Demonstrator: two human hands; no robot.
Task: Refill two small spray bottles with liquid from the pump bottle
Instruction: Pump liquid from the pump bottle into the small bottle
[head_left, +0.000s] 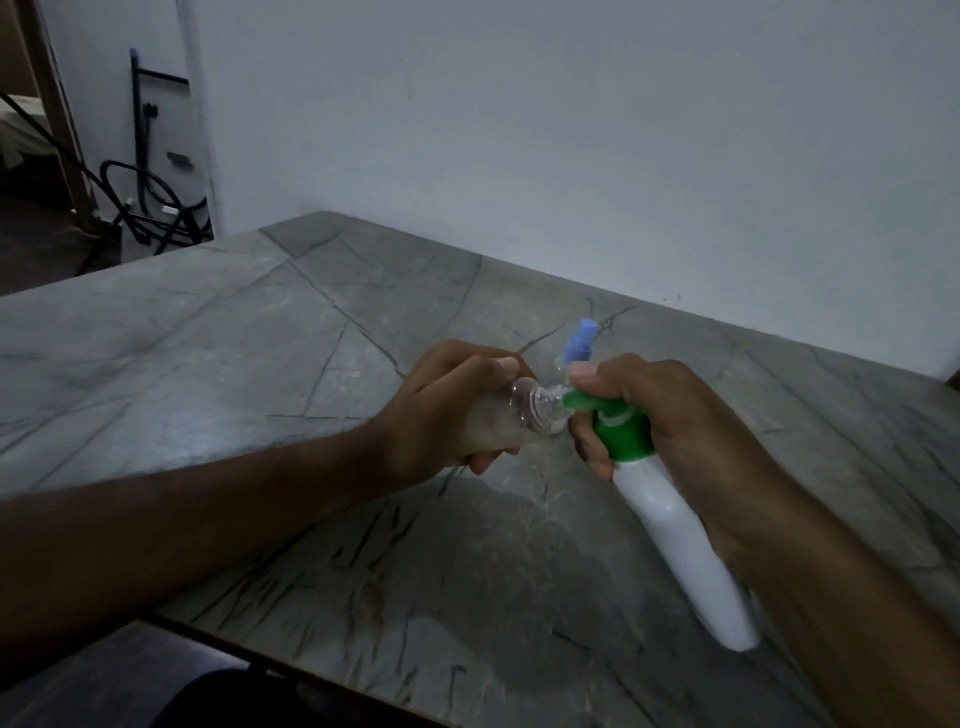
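Grey stone counter (260, 353) below. Left hand (447, 410) wrapped round clear uncapped spray bottle (511, 415), tilted. Right hand (670, 421) grips white pump bottle (675, 530) (green head), nozzle at open neck. Second spray bottle (577, 345), blue-topped, stands just behind.

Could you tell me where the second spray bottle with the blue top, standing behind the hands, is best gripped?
Probably by its clear body below the blue spray head, coming from the far right side; the left hand and right hand block the near side, and most of the spray bottle is hidden.
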